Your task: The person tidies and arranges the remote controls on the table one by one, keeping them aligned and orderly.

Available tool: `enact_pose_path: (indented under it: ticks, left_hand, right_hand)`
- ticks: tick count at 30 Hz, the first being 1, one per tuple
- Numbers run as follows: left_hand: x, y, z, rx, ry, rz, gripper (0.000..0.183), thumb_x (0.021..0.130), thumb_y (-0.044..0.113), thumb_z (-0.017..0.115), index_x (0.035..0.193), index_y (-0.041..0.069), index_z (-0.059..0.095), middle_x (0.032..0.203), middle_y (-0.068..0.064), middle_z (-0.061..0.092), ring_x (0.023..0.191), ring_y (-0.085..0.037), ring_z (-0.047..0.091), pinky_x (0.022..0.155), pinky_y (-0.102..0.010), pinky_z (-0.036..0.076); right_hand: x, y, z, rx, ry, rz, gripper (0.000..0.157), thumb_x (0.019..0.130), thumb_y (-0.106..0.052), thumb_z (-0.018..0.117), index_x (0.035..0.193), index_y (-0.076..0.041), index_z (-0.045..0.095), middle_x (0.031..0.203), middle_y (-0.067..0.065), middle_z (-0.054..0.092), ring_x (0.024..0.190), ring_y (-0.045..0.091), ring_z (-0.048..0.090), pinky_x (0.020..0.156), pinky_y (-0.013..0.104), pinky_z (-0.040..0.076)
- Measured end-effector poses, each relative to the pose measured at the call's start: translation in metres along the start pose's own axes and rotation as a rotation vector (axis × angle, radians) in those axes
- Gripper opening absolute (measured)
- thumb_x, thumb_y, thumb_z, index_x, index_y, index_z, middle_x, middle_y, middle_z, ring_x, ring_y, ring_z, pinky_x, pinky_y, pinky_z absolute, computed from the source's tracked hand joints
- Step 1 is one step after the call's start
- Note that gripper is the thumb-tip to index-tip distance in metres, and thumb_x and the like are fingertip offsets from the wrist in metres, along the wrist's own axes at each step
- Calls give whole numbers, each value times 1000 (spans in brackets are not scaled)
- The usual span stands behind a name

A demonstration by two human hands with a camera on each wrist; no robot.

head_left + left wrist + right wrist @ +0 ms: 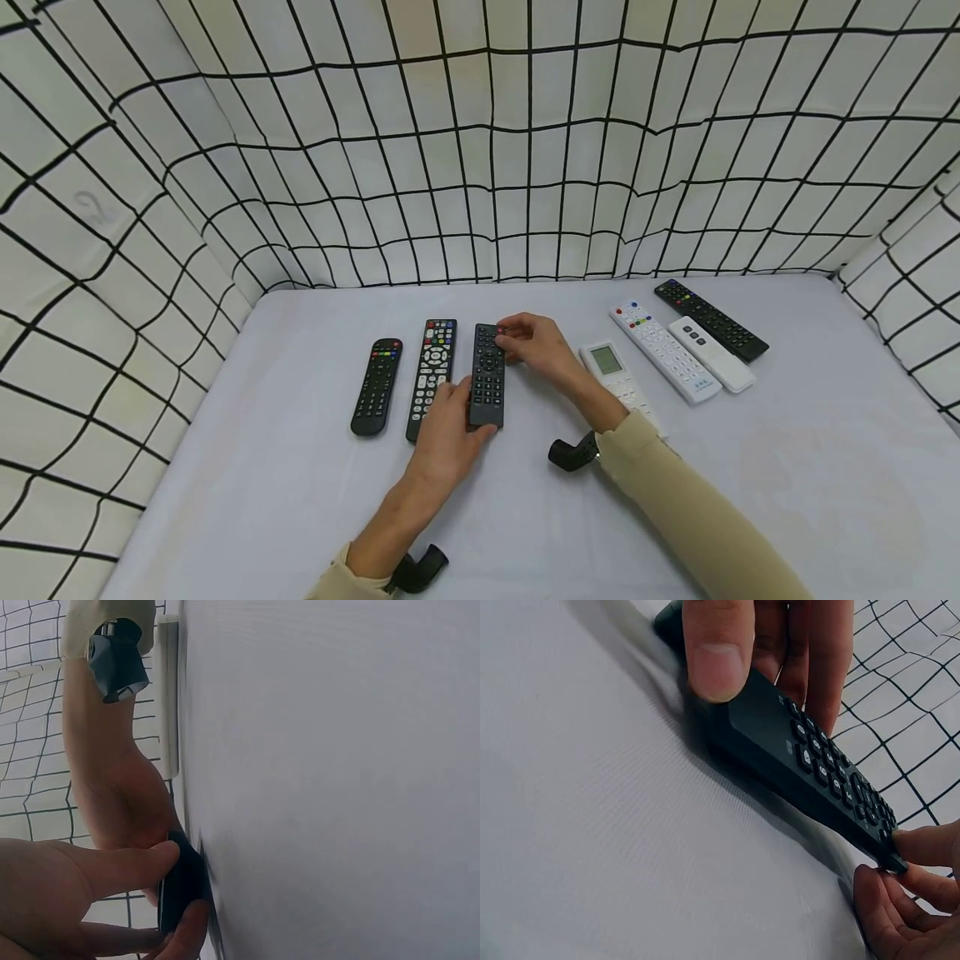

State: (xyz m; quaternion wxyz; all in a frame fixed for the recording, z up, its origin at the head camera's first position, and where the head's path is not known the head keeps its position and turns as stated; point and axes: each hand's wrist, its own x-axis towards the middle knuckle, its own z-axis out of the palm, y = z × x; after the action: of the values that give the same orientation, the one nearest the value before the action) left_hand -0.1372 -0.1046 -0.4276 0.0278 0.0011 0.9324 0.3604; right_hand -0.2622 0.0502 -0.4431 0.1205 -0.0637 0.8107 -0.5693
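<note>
A dark grey remote control (488, 383) lies lengthwise between my two hands, just right of two other remotes. My left hand (441, 437) grips its near end, thumb at the bottom edge and fingers along the left side. My right hand (537, 343) pinches the far right corner between thumb and fingers. In the right wrist view, the remote (769, 739) slants over the white surface, with the left thumb (718, 664) on its blank end. The left wrist view shows the remote (180, 889) end-on between the left fingers.
On the left are a black remote (377, 387) and one with white buttons (435, 358). To the right lie a white remote with a screen (609, 367), a long white one (663, 350), a small white one (711, 354) and a black one (711, 319). Black netting (528, 129) encloses the table.
</note>
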Motion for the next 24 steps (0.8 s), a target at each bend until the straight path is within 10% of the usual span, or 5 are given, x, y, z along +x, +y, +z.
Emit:
enact_pose_path:
  ticks: [24]
  left_hand:
    - [-1, 4, 0, 35, -25, -31, 68, 92, 10, 79, 149, -10, 48, 135, -27, 57, 106, -27, 63, 94, -45, 55]
  right_hand:
    - [7, 2, 0, -129, -42, -2, 37, 101, -13, 69, 135, -1, 66, 109, 15, 73, 68, 10, 64, 63, 21, 52]
